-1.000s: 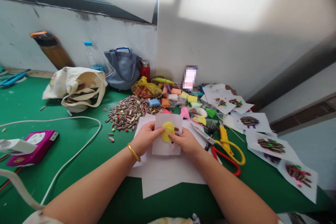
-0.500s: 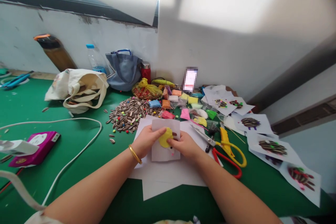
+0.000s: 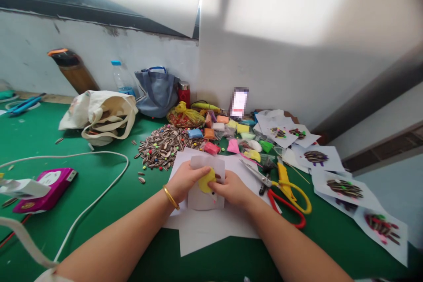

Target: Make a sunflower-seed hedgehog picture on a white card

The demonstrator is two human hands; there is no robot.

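Head view live: I've got the card [image 3: 197, 200] pinched from both sides, each grip closed. My left hand [image 3: 183, 179] has its left edge, thumb on the yellow shape [image 3: 203, 185]; my right hand [image 3: 233, 187] clasps the right edge, thumb there too. Paper [image 3: 198, 233] lies below the card, scissors [image 3: 266, 181] right of it, seeds [image 3: 161, 150] beyond its left.

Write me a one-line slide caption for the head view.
Left hand and right hand hold a paper with a yellow shape above a green table, seeds and scissors nearby.
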